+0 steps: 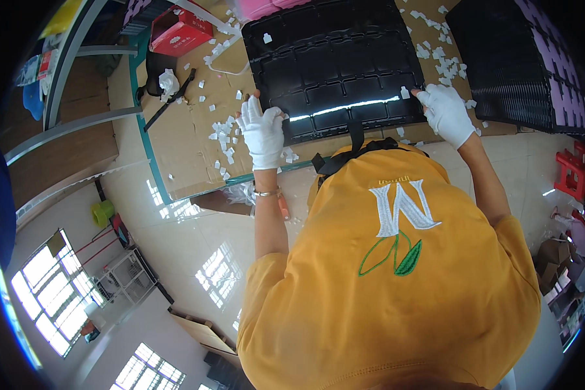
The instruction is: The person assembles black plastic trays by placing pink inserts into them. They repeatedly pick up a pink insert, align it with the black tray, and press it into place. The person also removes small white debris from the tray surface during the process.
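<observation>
A black plastic tray (pixel 331 71) with moulded compartments lies in front of me on the cardboard-covered table. My left hand (pixel 263 136), in a white glove with bare fingertips, is at its near left edge. The fingers spread apart and the thumb meets the rim. At the right edge, my right hand (pixel 446 115), gloved alike, has its fingers closed at the rim. A small white bottle-shaped piece (pixel 405 93) rests on the tray beside the right fingers. Another white piece (pixel 267 38) lies near the far left corner.
Small white pieces (pixel 222 135) are scattered over the cardboard (pixel 188 143) on both sides. A tall stack of black trays (pixel 500 71) with purple parts stands right. At far left are a red box (pixel 179 31), a black strap (pixel 169 101) and metal shelving (pixel 78 133). Red stools (pixel 572 172) stand on the floor.
</observation>
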The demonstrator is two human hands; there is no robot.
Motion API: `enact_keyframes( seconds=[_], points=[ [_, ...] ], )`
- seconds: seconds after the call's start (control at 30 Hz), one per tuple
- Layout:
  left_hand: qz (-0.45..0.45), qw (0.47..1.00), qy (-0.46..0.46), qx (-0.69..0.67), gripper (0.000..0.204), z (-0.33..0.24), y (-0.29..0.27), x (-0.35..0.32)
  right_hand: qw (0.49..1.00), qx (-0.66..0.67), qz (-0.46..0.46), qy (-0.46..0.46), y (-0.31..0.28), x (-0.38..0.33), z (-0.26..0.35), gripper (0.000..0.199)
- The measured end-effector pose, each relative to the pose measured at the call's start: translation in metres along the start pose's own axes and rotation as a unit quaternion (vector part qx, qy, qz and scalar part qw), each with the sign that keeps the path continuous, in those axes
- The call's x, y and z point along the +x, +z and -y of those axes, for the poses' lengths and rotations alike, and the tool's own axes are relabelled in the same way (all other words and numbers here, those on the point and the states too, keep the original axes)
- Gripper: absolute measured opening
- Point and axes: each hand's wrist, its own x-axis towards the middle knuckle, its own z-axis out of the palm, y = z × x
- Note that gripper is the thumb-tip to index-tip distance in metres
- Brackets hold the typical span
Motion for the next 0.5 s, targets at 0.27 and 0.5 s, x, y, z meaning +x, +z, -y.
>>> enact_keyframes(
  seconds=[0.27, 0.5],
  points=[
    [0.131, 0.991, 0.008, -0.008, 0.013, 0.001, -0.019, 0.016, 1.000, -0.012, 0.008, 0.001, -0.001, 0.002, -0.001, 0.028],
    [0.122, 0.992, -0.012, 0.035, 0.029, 0.004, -0.004, 0.001, 0.999, 0.000, 0.032, 0.014, -0.006, 0.002, 0.006, 0.029]
  ],
)
